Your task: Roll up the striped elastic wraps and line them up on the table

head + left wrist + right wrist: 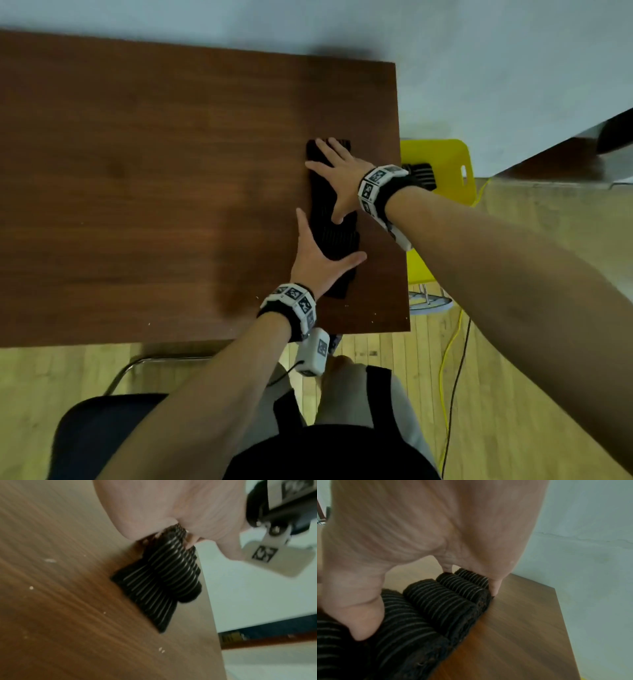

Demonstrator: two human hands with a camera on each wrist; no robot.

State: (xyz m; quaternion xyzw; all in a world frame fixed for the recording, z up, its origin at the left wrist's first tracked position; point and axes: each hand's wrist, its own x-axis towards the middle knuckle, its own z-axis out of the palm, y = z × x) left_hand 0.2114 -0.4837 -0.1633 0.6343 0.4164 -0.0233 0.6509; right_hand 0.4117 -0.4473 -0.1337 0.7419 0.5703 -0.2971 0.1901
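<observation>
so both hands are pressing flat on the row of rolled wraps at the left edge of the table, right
Not quite: the row of wraps lies by the table's right edge, not the left, as the head view shows. Left hand and right hand do press on it with fingers spread.

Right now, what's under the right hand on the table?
Under the right hand lies a row of rolled striped wraps side by side on the wooden table, fingers spread flat on them. The palm covers part of the row, so the count is unclear.
</observation>
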